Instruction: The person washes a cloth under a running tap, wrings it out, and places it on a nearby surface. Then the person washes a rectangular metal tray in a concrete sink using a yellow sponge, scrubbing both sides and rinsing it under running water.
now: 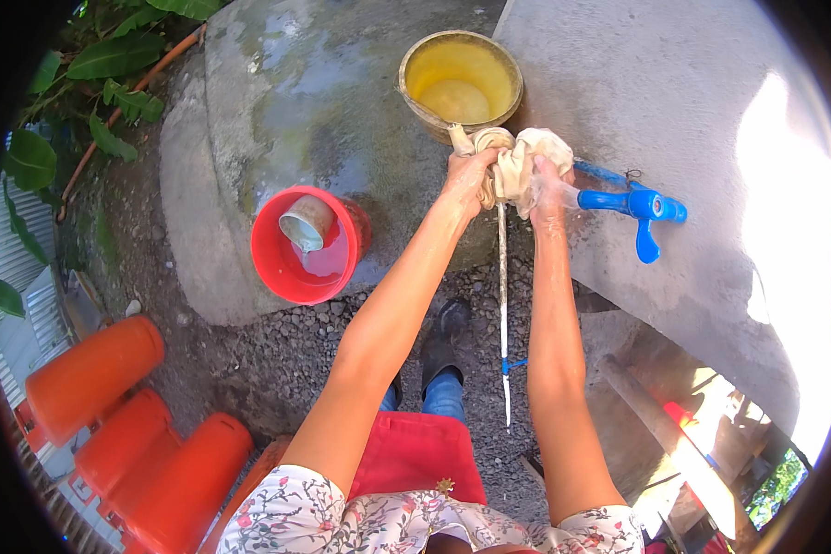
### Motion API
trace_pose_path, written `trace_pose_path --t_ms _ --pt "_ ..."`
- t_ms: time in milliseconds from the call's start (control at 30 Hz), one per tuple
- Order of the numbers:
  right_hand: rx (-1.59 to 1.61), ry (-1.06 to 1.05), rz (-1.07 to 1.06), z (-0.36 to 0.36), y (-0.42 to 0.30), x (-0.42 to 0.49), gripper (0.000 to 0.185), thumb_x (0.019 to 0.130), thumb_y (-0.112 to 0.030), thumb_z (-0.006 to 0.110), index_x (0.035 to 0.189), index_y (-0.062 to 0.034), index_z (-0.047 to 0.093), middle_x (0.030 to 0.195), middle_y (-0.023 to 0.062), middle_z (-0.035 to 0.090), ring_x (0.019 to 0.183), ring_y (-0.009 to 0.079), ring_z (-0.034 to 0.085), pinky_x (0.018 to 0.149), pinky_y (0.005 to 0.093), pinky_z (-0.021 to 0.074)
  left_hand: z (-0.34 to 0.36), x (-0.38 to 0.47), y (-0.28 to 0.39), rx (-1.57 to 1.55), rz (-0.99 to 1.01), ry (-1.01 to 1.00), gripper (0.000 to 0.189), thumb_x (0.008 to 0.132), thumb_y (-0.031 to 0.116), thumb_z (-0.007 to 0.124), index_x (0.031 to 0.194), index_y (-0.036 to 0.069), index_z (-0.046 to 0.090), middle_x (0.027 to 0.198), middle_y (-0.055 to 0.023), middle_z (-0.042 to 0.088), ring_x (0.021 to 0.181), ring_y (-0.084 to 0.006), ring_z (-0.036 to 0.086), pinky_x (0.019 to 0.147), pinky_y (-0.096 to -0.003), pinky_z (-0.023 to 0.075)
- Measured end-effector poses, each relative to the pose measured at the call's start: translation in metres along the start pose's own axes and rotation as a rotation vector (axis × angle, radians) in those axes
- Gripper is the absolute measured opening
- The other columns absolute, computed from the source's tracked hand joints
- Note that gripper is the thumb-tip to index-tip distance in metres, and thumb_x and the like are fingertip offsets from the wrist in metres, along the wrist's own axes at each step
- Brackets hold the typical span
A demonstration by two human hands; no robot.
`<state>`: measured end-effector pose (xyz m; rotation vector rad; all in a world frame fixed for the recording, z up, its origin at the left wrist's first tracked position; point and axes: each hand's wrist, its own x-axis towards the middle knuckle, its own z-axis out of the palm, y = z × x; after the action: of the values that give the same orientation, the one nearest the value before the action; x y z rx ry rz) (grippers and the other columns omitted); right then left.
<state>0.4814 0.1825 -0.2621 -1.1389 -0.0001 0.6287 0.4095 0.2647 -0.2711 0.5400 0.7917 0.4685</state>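
Note:
Both my hands grip a bunched, wet cream cloth (509, 163) under the blue plastic tap (630, 203). My left hand (469, 176) closes on its left part, near the rim of the bucket with the yellow inside. My right hand (548, 190) holds the right part, where water from the tap sprays over the hand and cloth. Just beyond the cloth stands the round bucket (462, 76), with a little liquid at its bottom. A red bucket (266, 253) to the left holds water and a tilted pale cup (306, 221).
Several orange-red containers (97, 377) lie at the lower left. A thin white pipe (503, 291) runs between my arms over gravel. The wall (692, 124) is at the right, the wet concrete slab (215, 152) ahead, leafy plants (114, 55) at the upper left.

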Motion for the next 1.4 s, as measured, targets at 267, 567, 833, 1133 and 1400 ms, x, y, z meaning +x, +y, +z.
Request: trace_pose_path --t_ms 267,567,833,1133,1400 --pt "-1.005 0.000 -0.757 0.027 0.014 -0.030 0.029 0.068 -0.021 0.072 0.090 -0.0054 0.063 0.114 0.0169 0.048 0.110 0.0297 0.045 0.089 0.0435 0.0375 -0.007 0.039 -0.023 -0.321 -0.205 -0.340 0.032 0.091 0.031 0.049 0.103 0.002 0.053 0.091 -0.0067 0.059 0.084 -0.0189 0.059 0.071 -0.0319 0.0498" --pt "-1.037 0.092 -0.247 0.007 -0.017 0.014 0.036 0.081 -0.035 0.063 0.088 0.0005 0.064 0.079 0.0117 0.065 0.076 0.0219 0.062 0.073 0.0353 0.0465 -0.041 -0.002 -0.006 0.309 -0.091 0.091 0.055 0.078 0.039 0.065 0.108 -0.005 0.052 0.094 -0.0115 0.062 0.077 -0.0215 0.063 0.068 -0.0334 0.0519" --pt "0.026 -0.122 0.016 0.006 0.010 0.009 0.032 0.090 -0.012 0.051 0.120 -0.0021 0.047 0.109 0.0148 0.055 0.102 0.0217 0.054 0.083 0.0323 0.0478 -0.027 -0.023 -0.021 0.890 0.376 -0.001 0.076 0.075 0.040 0.068 0.131 0.000 0.034 0.132 -0.0251 0.031 0.122 -0.0341 0.034 0.100 -0.0407 0.0299" --pt "-0.894 0.126 -0.342 -0.027 -0.019 -0.029 0.034 0.080 -0.004 0.060 0.113 -0.0013 0.054 0.104 0.0138 0.058 0.096 0.0212 0.055 0.085 0.0322 0.0448 -0.008 0.000 0.009 0.413 0.136 -0.024 0.019 0.088 0.016 0.051 0.092 0.001 0.061 0.084 -0.0068 0.064 0.077 -0.0144 0.061 0.068 -0.0283 0.0477" --pt "-1.033 -0.261 -0.447 -0.034 -0.019 -0.052 0.048 0.070 0.001 0.063 0.116 0.0012 0.049 0.108 0.0209 0.057 0.102 0.0398 0.052 0.089 0.0426 0.0395 0.057 -0.013 0.015 1.104 0.465 -0.049 0.022 0.080 0.020 0.059 0.091 0.001 0.058 0.086 -0.0216 0.062 0.085 -0.0387 0.058 0.072 -0.0441 0.0451"
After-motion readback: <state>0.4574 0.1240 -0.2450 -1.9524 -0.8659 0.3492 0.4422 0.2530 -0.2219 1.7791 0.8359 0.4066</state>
